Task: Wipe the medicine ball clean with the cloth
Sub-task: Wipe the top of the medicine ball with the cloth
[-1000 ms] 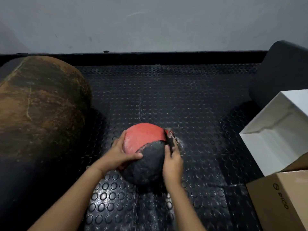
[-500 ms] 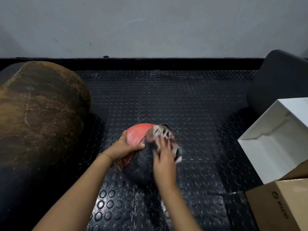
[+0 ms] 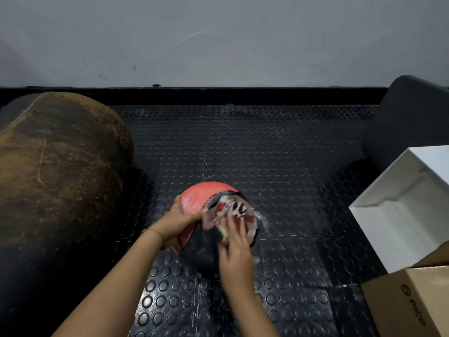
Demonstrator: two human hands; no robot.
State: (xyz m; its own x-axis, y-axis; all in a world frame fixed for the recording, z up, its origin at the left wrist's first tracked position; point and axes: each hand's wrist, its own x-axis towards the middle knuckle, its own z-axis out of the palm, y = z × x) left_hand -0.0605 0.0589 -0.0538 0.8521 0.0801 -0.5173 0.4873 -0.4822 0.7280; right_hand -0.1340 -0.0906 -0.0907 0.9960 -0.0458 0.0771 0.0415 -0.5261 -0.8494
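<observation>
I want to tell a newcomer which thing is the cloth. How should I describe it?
Find the big worn brown leather bag lying left on the black studded rubber floor; right of it sits a red and black medicine ball. On that ball's top, under the right hand, lies the red, white and black patterned cloth, the only soft, crumpled thing here.

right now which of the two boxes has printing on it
The brown cardboard box at lower right, bearing a black logo; the white box is plain.
</observation>
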